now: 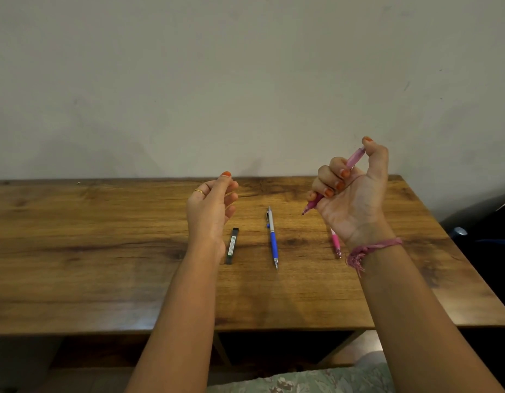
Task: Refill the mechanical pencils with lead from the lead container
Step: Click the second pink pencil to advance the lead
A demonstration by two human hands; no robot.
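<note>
Flowery cloth sits at the bottom edge, w/ both arms reaching over the brown wood table. Right hand is up in the air, fingers wrapped round a pink pencil w/ the thumb on its top end; left hand is loose & holds nothing. On the table, left to right: black lead container, blue & silver pencil, and another pink pencil partly hidden by the right wrist.

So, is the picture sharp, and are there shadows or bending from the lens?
Head view: mostly sharp; the lead case label is too small to read. Soft light, with faint shadows of the arms on the table. The wide lens bows the table's edges. The right hand hides part of one pink pencil.
</note>
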